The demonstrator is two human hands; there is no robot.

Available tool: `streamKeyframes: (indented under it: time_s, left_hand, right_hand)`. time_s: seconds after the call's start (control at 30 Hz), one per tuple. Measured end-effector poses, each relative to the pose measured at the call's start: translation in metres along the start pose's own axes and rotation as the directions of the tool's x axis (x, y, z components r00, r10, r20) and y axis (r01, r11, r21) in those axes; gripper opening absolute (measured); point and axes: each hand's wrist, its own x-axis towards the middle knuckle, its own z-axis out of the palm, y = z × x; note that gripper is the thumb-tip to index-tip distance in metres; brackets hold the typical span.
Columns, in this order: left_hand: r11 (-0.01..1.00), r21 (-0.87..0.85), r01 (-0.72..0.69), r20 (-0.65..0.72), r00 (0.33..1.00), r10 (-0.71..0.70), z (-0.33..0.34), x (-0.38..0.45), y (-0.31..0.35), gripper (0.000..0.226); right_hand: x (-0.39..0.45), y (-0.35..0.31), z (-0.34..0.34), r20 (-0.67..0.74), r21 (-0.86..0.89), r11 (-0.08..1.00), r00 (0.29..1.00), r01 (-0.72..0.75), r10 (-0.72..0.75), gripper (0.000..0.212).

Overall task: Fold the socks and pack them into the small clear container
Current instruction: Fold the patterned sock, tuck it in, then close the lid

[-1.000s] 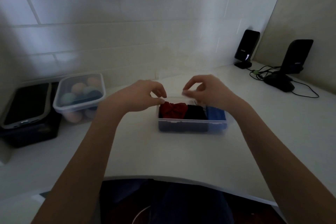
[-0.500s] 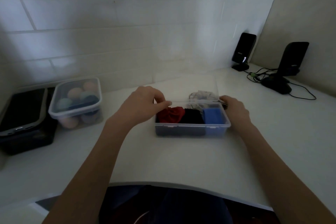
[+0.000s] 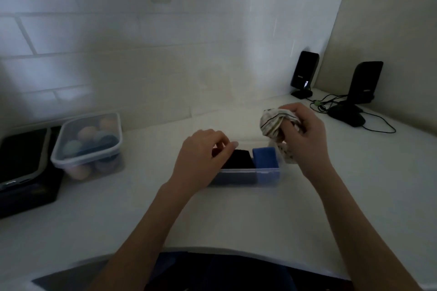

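Observation:
The small clear container (image 3: 243, 178) stands on the white desk in front of me. Inside it, a black folded sock (image 3: 240, 160) and a blue folded sock (image 3: 264, 158) lie side by side. My left hand (image 3: 201, 156) rests over the container's left end with curled fingers gripping it, and it hides whatever lies there. My right hand (image 3: 305, 134) grips a bunched pale patterned sock (image 3: 272, 123), lifted just above the container's right end, with one end of the sock hanging down beside the blue sock.
A larger lidded clear box of coloured balls (image 3: 87, 146) stands at the left, next to a black box with a dark tray (image 3: 21, 168). Two black speakers (image 3: 305, 73) (image 3: 365, 82) and their cables (image 3: 331, 104) occupy the back right corner.
My right hand has picked up the pale sock from behind the container and lifted it. My left hand has slid further over the container's left end, covering the red sock.

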Motion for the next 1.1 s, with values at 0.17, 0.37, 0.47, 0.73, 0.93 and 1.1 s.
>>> streamKeyframes:
  time_s: [0.17, 0.37, 0.47, 0.73, 0.93, 1.1]
  left_hand:
    - [0.916, -0.395, 0.071, 0.132, 0.991, -0.020, 0.007, 0.012, 0.031, 0.048]
    - [0.756, -0.633, 0.169, 0.218, 0.975, -0.036, 0.028, 0.033, 0.034, 0.027]
    - [0.740, -0.660, 0.128, 0.268, 0.961, 0.073, 0.028, 0.035, 0.041, 0.049]
    - [0.450, -0.845, 0.289, 0.217, 0.954, -0.204, 0.018, 0.053, 0.050, 0.026]
    - [-0.499, -0.801, 0.331, 0.440, 0.891, -0.116, 0.000, 0.056, 0.031, 0.036]
    - [-0.590, -0.777, 0.219, 0.321, 0.944, -0.072, -0.002, 0.045, 0.038, 0.062]
  right_hand:
    - [-0.002, -0.025, 0.012, 0.079, 0.063, 0.997, 0.995, 0.051, -0.056, 0.014]
    - [0.008, -0.037, 0.001, -0.041, 0.053, 0.996, 0.996, 0.075, -0.073, 0.016]
    - [0.010, -0.036, -0.004, -0.027, 0.128, 0.991, 0.999, 0.026, -0.023, 0.016]
    - [0.014, -0.025, -0.012, -0.050, 0.243, 0.949, 0.974, -0.201, 0.219, 0.005]
    - [-0.001, 0.005, -0.014, 0.053, -0.158, 0.950, 0.958, -0.270, 0.281, 0.035]
    - [-0.014, 0.007, -0.004, 0.078, -0.129, 0.942, 0.943, -0.311, 0.323, 0.052]
